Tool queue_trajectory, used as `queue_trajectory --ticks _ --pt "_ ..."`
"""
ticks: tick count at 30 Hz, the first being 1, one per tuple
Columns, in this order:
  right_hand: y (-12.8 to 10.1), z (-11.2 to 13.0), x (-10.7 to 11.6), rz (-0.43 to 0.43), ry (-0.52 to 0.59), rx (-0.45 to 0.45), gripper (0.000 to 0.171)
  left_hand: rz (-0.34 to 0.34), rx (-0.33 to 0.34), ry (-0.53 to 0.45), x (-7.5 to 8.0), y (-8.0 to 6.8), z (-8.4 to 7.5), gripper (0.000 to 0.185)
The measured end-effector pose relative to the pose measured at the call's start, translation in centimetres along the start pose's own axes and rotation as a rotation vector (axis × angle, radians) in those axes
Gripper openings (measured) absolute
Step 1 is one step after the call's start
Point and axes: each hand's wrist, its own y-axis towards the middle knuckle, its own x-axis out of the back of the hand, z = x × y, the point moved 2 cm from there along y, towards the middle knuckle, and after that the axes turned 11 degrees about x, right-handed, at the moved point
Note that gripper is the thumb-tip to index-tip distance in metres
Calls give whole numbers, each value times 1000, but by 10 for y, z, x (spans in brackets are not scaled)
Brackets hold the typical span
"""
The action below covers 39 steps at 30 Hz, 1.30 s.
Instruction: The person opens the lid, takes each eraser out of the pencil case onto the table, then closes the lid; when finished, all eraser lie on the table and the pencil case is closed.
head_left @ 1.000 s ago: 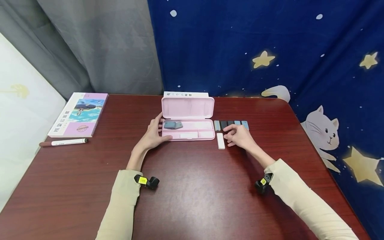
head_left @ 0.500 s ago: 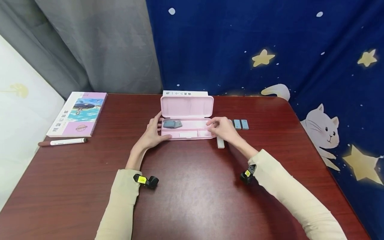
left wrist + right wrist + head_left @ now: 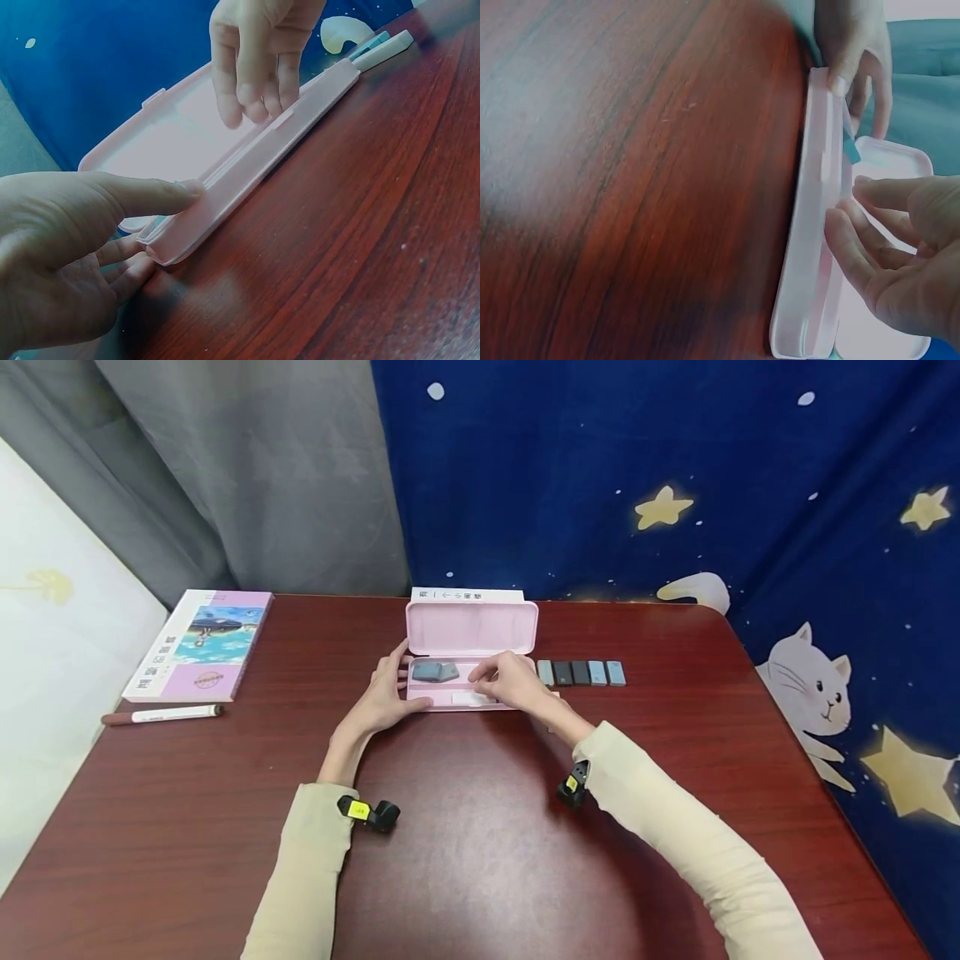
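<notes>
An open pink pencil case [image 3: 472, 628] lies at the table's far middle, lid up. My left hand [image 3: 381, 695] grips its left end, thumb on the front rim [image 3: 184, 189] and fingers round the end. My right hand [image 3: 504, 682] hovers over the tray with relaxed fingers [image 3: 255, 94] pointing down into it; nothing shows between them. A grey-blue flat piece [image 3: 433, 672] lies in the tray's left part and a white piece [image 3: 468, 698] in the front slot. In the right wrist view the case [image 3: 816, 225] runs lengthwise, my right hand [image 3: 900, 262] beside it.
A row of several small grey and blue blocks [image 3: 580, 673] lies just right of the case. A pink book [image 3: 198, 646] and a white marker [image 3: 161, 715] lie at the far left. A white box [image 3: 467, 596] stands behind the lid. Curtains hang behind the table.
My right hand has moved left from the row of blocks to above the case's tray. My left hand has stayed on the case's end.
</notes>
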Motion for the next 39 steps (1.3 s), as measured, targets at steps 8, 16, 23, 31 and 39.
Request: queue_trajectory --ticks 8,16,23,31,39 --pt "4 1 -10 56 -76 70 13 -9 -8 0 -1 -1 0 104" --pt "7 9 -12 127 -184 94 9 -12 -7 -5 -1 1 1 104" --pt "6 11 -14 160 -201 104 9 -5 3 16 -1 -1 1 104" --pt "7 11 -13 139 -237 120 8 -5 3 16 -1 0 0 104" --pt "5 12 -13 114 -221 68 9 -7 17 9 -1 -3 0 104"
